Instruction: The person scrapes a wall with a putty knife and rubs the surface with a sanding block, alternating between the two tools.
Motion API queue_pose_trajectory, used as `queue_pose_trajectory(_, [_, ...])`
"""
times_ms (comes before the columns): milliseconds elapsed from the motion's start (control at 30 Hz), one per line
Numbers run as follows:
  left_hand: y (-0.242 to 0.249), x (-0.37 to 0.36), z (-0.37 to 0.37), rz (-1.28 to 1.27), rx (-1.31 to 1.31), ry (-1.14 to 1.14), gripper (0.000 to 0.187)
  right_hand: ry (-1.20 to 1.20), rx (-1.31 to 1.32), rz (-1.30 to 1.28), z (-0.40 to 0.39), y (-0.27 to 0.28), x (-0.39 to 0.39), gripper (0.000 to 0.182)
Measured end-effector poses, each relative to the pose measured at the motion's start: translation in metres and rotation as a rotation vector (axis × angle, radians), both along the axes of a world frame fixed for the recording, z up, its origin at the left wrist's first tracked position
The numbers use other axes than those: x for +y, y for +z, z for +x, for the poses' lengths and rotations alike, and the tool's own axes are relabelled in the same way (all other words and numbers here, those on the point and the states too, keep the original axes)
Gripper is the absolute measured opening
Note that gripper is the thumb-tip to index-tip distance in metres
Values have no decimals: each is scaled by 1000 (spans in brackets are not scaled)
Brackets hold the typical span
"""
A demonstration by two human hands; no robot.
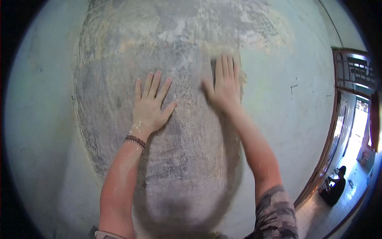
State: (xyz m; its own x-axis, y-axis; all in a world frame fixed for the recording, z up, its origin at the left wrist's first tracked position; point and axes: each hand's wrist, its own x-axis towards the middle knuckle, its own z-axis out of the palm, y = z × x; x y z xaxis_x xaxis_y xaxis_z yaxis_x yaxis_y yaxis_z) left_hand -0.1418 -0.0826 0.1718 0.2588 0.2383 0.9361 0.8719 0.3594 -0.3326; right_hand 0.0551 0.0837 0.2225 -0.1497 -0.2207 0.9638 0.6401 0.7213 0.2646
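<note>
My left hand (149, 107) lies flat on the wall, fingers spread, holding nothing. White specks dot its wrist beside a brown braided bracelet (135, 140). Higher and to the right, my right hand (226, 85) is blurred by motion, its fingers extended upward and its thumb out to the side. Under that palm it presses a dark flat sheet, apparently sandpaper (213, 67), against the wall; most of it is covered by the hand. Both hands rest within a rough grey patch (187, 139) of wall, mottled and scraped, with pale yellowish edges.
Pale green painted wall (278, 111) surrounds the grey patch. At the right, a brown-framed doorway (332, 139) opens onto a bright tiled floor (350, 203). A person in dark clothes (335, 189) sits on that floor.
</note>
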Motion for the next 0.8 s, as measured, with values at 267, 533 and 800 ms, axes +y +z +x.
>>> queue_pose_trajectory(267, [2, -1, -1, -41, -3, -1, 71, -40, 179, -45, -2, 134, 8, 81])
queue_pose_trajectory(533, [1, 0, 4, -4, -30, -36, 70, -44, -3, -94, 8, -40, -25, 83])
queue_pose_trajectory(800, [-2, -1, -4, -22, -21, -107, 69, -73, 196, -57, -16, 135, -8, 77])
